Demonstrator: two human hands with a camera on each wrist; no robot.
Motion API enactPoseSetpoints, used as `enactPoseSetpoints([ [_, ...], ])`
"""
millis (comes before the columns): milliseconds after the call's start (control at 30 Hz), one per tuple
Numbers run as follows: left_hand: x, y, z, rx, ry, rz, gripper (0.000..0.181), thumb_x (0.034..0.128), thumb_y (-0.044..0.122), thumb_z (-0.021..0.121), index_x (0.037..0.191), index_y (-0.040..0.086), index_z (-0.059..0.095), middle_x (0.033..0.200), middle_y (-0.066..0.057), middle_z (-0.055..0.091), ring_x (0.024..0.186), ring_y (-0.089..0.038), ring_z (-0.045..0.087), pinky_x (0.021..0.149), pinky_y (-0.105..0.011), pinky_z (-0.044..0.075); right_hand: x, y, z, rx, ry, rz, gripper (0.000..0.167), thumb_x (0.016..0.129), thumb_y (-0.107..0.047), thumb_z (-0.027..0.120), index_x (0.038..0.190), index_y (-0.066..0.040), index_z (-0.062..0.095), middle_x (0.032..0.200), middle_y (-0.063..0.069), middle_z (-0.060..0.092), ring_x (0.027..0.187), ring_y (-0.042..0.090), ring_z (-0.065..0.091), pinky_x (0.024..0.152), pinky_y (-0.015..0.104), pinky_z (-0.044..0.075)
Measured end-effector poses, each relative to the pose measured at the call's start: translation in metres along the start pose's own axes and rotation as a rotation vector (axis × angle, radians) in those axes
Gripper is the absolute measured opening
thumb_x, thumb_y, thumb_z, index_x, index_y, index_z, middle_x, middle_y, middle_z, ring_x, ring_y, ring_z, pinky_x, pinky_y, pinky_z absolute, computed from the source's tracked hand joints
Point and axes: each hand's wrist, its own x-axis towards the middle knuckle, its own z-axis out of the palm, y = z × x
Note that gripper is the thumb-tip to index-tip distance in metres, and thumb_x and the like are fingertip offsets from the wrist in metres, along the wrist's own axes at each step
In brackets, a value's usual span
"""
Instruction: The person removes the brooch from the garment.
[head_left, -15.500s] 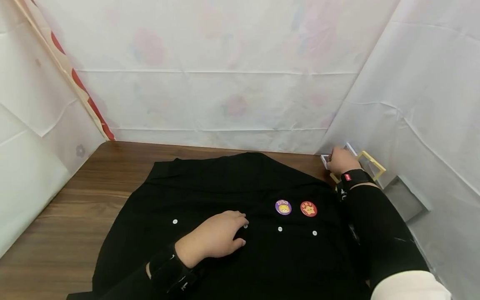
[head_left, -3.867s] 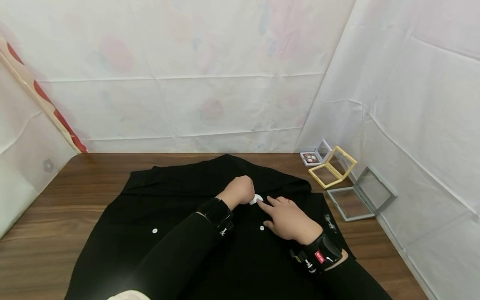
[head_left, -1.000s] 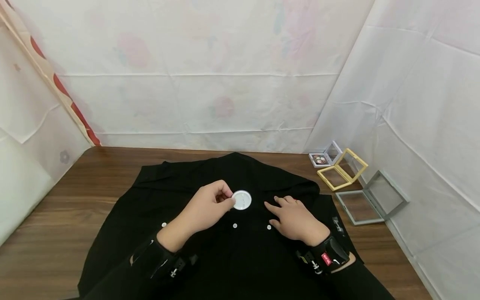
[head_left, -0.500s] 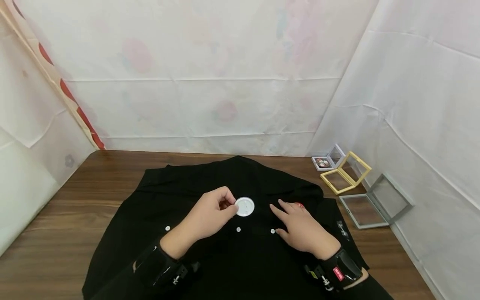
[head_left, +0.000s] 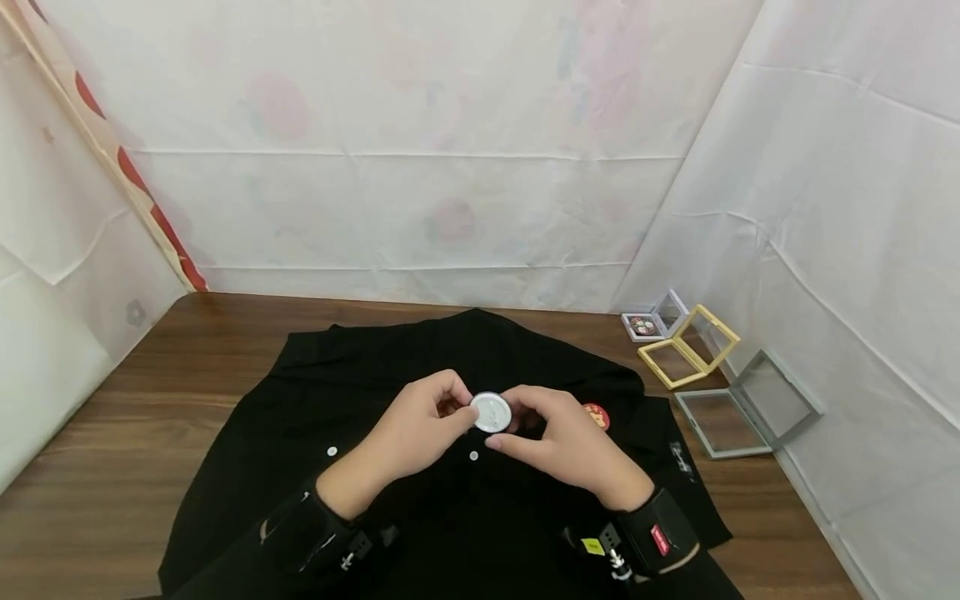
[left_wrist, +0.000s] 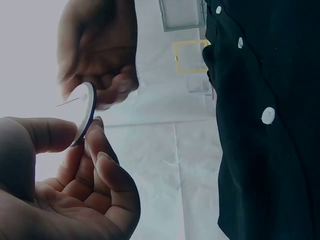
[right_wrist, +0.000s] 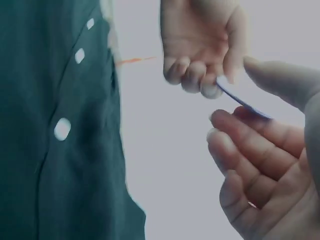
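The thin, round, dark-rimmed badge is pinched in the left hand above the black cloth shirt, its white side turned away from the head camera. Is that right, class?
Not quite: the head view shows the badge's white side facing the camera. The left hand does pinch it above the black cloth shirt.

The left hand (left_wrist: 75, 197) pinches a pin badge (left_wrist: 87, 105); the right hand (left_wrist: 100, 47) is just behind, a dark buttoned garment (left_wrist: 245, 150) alongside.
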Motion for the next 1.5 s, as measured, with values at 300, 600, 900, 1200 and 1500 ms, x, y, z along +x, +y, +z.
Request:
enactPoseSetpoints([
  [300,-0.002,0.005,0.002,-0.011,0.019,0.021,0.008,0.0979,0.01,0.066,0.092,0.014,0.065,0.082,0.003,0.064,0.069,-0.016,0.058,0.06,-0.029,0.05,0.007,-0.002,0.003,0.057,0.077,0.006,0.011,0.095,-0.022,0.079,0.104,-0.023,0.074,0.089,-0.01,0.067,0.074,0.014,0.058,0.065,0.029,0.052],
  [600,-0.003,0.007,0.001,0.012,0.033,0.022,0.008,0.0978,0.009,0.066,0.093,0.015,0.065,0.081,0.003,0.064,0.067,-0.016,0.057,0.059,-0.029,0.05,0.007,0.006,0.002,0.113,0.079,0.029,0.006,0.095,-0.018,0.078,0.098,-0.014,0.075,0.089,-0.005,0.067,0.076,0.017,0.06,0.067,0.029,0.052],
  [900,-0.003,0.008,0.002,0.034,0.035,0.063,0.009,0.0976,0.008,0.066,0.093,0.016,0.065,0.08,0.005,0.063,0.067,-0.014,0.057,0.058,-0.028,0.05,0.007,0.005,0.004,0.173,0.061,0.029,0.004,0.098,-0.015,0.074,0.094,-0.017,0.073,0.086,-0.004,0.066,0.075,0.018,0.057,0.066,0.03,0.05],
  [1200,-0.005,0.008,0.004,0.041,0.036,0.111,0.011,0.0971,0.006,0.066,0.092,0.016,0.064,0.076,0.007,0.061,0.063,-0.012,0.054,0.055,-0.027,0.048,0.007,0.003,0.007,0.191,0.086,0.005,0.011,0.099,-0.014,0.071,0.088,-0.016,0.071,0.08,-0.003,0.063,0.068,0.017,0.054,0.06,0.029,0.048],
  [1500,-0.005,0.008,0.006,0.042,0.04,0.15,0.015,0.0965,0.004,0.067,0.092,0.018,0.063,0.077,0.008,0.061,0.063,-0.012,0.055,0.055,-0.026,0.048,0.006,-0.004,0.008,0.2,0.118,0.072,0.01,0.101,-0.014,0.067,0.093,-0.014,0.073,0.081,-0.001,0.064,0.068,0.022,0.056,0.06,0.03,0.049],
])
